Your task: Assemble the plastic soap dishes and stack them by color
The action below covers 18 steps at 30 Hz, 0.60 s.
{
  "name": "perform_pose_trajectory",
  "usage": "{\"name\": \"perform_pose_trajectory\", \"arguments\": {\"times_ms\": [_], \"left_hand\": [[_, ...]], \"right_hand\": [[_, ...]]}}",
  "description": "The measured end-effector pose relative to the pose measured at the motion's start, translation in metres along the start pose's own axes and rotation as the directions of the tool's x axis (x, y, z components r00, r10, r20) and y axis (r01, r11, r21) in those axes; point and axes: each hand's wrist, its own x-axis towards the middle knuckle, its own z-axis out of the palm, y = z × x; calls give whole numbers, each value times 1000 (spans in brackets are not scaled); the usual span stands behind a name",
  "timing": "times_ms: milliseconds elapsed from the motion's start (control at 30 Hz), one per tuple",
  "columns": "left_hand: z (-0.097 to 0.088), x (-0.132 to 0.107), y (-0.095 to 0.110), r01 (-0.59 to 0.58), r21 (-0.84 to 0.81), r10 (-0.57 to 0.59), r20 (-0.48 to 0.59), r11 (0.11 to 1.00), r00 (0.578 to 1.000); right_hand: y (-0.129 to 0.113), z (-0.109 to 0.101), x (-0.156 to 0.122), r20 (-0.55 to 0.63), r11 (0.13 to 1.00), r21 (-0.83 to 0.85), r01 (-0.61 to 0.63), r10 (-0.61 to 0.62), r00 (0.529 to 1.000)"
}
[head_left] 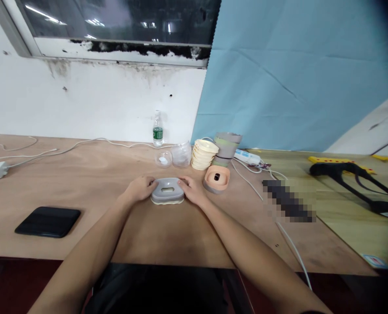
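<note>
A grey rounded plastic piece [168, 184] with an oblong slot in its middle sits before me, with a cream-coloured rim showing beneath its front edge. My left hand [141, 188] grips its left side and my right hand [192, 190] grips its right side, thumbs on the upper edges. Just right of my right hand stands a peach and grey rounded container [216, 179] with a dark slot inside. Behind it are a stack of cream bowls [203, 156] and a stack of grey and green ones [227, 145]. Clear plastic cups [181, 155] stand beside the cream stack.
A clear dish [163, 159] and a green-labelled water bottle [158, 131] stand near the wall. A black flat object [48, 222] lies at left. White cables run along the back and right, near a power strip [247, 157]. A black frame-like object [354, 183] lies far right.
</note>
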Motion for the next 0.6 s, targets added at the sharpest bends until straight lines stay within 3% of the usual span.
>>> {"name": "perform_pose_trajectory", "arguments": {"times_ms": [167,400,600], "left_hand": [[7,0,-3,11,-53,-11,9,999,1000],[10,1,1,59,-24,-60,-13,998,998],[10,6,-19,102,-128,-115,-100,987,988]], "right_hand": [[-3,-2,-2,69,997,-77,19,-14,998],[-8,-3,-6,103,997,-41,62,-58,993],[-10,-10,-9,118,997,-58,58,-51,992]]}}
